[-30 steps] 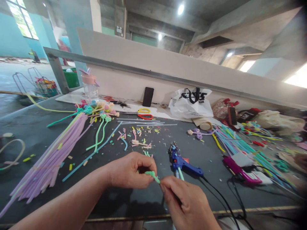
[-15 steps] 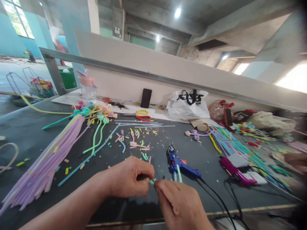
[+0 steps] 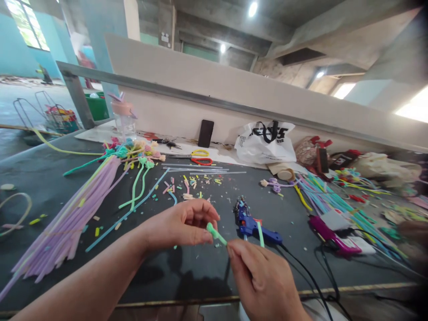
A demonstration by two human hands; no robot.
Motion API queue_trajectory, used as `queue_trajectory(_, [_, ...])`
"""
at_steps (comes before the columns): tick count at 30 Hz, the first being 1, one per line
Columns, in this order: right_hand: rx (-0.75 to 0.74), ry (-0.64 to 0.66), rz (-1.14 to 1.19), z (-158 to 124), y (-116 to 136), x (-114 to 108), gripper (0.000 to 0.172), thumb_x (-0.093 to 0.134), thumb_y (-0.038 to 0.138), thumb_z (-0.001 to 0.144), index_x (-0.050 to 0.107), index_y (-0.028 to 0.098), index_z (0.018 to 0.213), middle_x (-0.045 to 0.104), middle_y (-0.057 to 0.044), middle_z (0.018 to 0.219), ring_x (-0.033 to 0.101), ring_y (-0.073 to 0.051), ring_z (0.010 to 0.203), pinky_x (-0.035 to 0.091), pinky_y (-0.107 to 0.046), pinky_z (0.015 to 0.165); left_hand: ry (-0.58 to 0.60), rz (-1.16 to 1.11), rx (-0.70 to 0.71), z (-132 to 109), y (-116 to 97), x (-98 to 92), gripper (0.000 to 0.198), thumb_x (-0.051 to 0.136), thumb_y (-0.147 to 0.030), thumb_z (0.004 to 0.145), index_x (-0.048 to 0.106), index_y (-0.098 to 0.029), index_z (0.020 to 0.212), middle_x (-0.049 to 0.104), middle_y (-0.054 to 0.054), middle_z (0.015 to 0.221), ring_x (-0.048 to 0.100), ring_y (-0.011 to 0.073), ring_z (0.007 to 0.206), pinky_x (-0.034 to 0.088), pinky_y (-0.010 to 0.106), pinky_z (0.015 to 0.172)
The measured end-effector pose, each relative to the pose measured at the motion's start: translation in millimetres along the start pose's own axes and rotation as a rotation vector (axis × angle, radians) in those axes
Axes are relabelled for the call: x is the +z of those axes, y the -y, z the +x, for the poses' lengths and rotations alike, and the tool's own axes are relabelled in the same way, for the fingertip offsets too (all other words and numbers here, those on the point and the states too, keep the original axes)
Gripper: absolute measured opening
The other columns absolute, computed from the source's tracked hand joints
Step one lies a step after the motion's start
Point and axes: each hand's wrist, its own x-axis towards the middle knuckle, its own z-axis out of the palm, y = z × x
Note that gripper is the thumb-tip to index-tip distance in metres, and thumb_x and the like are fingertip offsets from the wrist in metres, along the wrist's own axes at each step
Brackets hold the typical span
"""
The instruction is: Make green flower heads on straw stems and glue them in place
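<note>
My right hand (image 3: 264, 272) pinches a light green fuzzy craft stem (image 3: 219, 237), the kind used as a pipe cleaner. Its knotted or folded end points up and left, toward my left hand (image 3: 189, 223). The left thumb and fingers are apart and slightly curled; the thumb tip is right by the green end, and I cannot tell whether it touches. A light green length (image 3: 261, 234) shows beyond the right hand, beside a blue glue gun (image 3: 257, 229) that lies on the dark table. The part of the stem inside the right hand is hidden.
On the left lies a bundle of lilac stems (image 3: 73, 209). Yellow-and-red scissors (image 3: 201, 160), clear glue sticks (image 3: 200, 169) and cut scraps are farther back. To the right are a magenta tool (image 3: 334, 238), cables, more stems (image 3: 334, 200) and another person's blurred hand (image 3: 414, 234).
My left hand has opened and moved slightly up and back from the green stem's end, which now shows. The right hand has shifted a little right, still pinching the stem.
</note>
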Motion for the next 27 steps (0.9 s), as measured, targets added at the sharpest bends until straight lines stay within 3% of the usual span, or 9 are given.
queue_trajectory(7, [0.008, -0.016, 0.015, -1, 1, 2, 0.020, 0.041, 0.010, 0.086, 0.059, 0.018, 0.080, 0.065, 0.000, 0.063, 0.061, -0.012, 0.052, 0.038, -0.023, 0.051, -0.025, -0.009, -0.012, 3, 9, 0.7, 0.013, 0.064, -0.024, 0.076, 0.060, -0.013, 0.081, 0.063, 0.001, 0.071, 0.057, 0.0092, 0.059, 0.045, 0.023, 0.059])
queue_trajectory(15, [0.019, 0.073, -0.021, 0, 2, 3, 0.023, 0.041, 0.011, 0.085, 0.060, 0.018, 0.074, 0.060, -0.001, 0.059, 0.056, -0.014, 0.053, 0.035, -0.025, 0.051, 0.008, 0.381, 0.046, 0, 7, 3.1, 0.016, 0.060, -0.023, 0.077, 0.065, -0.014, 0.090, 0.062, 0.000, 0.078, 0.053, 0.0096, 0.067, 0.041, 0.020, 0.061])
queue_trajectory(20, [-0.042, 0.059, -0.066, -3, 3, 2, 0.023, 0.042, 0.011, 0.084, 0.060, 0.018, 0.071, 0.057, 0.000, 0.055, 0.052, -0.014, 0.050, 0.031, -0.026, 0.049, -0.064, 0.756, 0.139, 2, 5, 10.8, 0.023, 0.049, -0.003, 0.067, 0.065, -0.013, 0.078, 0.063, 0.001, 0.073, 0.053, 0.0107, 0.067, 0.041, 0.020, 0.062])
queue_trajectory(27, [-0.047, 0.052, -0.086, -1, 3, -3, 0.024, 0.041, 0.011, 0.084, 0.059, 0.018, 0.070, 0.057, -0.001, 0.055, 0.054, -0.014, 0.054, 0.034, -0.026, 0.051, 0.008, 0.824, 0.261, -2, 6, 11.3, 0.026, 0.048, -0.007, 0.070, 0.064, -0.015, 0.090, 0.066, 0.002, 0.082, 0.057, 0.0109, 0.071, 0.044, 0.019, 0.066])
